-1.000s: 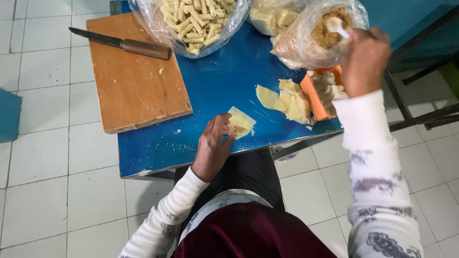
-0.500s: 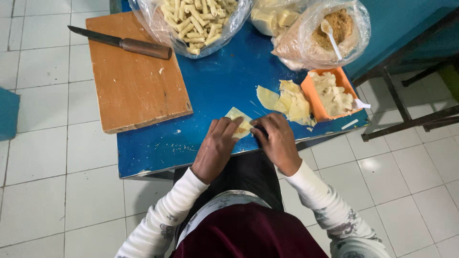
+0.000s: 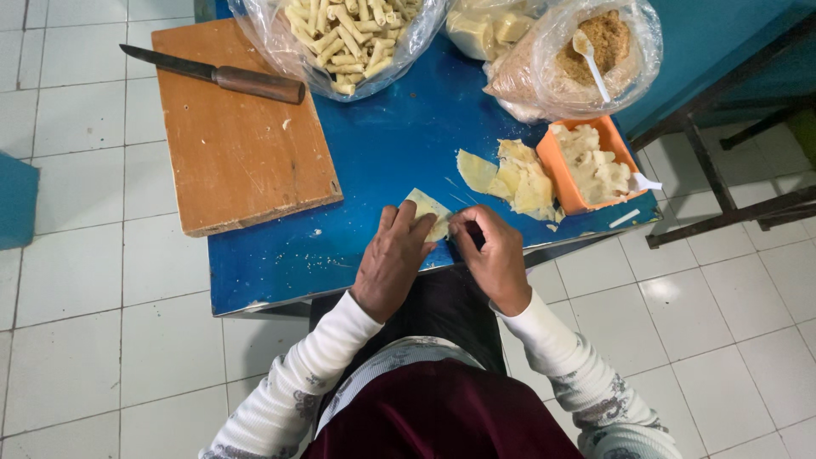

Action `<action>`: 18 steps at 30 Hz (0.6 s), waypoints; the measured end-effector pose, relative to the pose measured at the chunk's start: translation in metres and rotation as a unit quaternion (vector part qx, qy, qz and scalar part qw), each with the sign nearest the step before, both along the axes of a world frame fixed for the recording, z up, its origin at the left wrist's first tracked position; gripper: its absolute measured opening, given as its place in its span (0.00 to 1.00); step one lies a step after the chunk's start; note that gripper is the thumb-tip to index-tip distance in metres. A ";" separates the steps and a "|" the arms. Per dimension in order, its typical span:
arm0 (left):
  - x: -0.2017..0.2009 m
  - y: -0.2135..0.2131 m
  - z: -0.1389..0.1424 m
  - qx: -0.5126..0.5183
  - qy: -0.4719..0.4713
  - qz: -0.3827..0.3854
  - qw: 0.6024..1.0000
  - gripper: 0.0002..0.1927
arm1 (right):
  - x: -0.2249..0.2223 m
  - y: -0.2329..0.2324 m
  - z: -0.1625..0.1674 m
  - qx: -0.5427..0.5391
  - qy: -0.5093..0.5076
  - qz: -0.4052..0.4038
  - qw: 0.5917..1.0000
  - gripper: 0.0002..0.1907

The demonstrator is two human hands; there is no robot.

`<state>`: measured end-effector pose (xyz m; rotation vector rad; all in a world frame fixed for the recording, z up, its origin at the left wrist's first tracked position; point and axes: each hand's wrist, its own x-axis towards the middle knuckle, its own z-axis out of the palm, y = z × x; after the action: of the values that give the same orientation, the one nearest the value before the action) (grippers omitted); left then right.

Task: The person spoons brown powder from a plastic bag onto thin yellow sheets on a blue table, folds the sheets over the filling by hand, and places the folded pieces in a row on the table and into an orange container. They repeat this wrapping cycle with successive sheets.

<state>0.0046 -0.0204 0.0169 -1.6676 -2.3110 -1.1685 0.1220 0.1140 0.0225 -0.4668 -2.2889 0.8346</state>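
Observation:
A pale square pastry wrapper (image 3: 430,211) lies on the blue table (image 3: 382,144) near its front edge. My left hand (image 3: 391,259) rests on the wrapper's near left side with fingers pressing it. My right hand (image 3: 493,255) pinches its right edge with curled fingers. What lies inside the wrapper is hidden by my fingers. A loose stack of more wrappers (image 3: 514,178) sits just beyond my right hand.
An orange tub of pale filling (image 3: 591,166) stands at the table's right edge. Behind are a bag of brown crumbs with a white spoon (image 3: 586,51), a bag of rolled pieces (image 3: 340,34) and pale blocks (image 3: 484,30). A knife (image 3: 217,75) lies on a wooden board (image 3: 238,144).
One second ago my right hand was up at the crumb bag. It came down to the wrapper and now pinches it beside my left hand.

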 end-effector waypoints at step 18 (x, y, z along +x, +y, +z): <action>-0.011 -0.008 0.005 0.030 -0.061 -0.055 0.996 0.30 | 0.002 -0.005 0.000 0.144 0.003 0.102 0.984 0.13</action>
<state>-0.0061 -0.0286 0.0218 -1.7690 -2.2525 -1.3843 0.1236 0.1089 0.0225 -0.1020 -2.4292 0.5817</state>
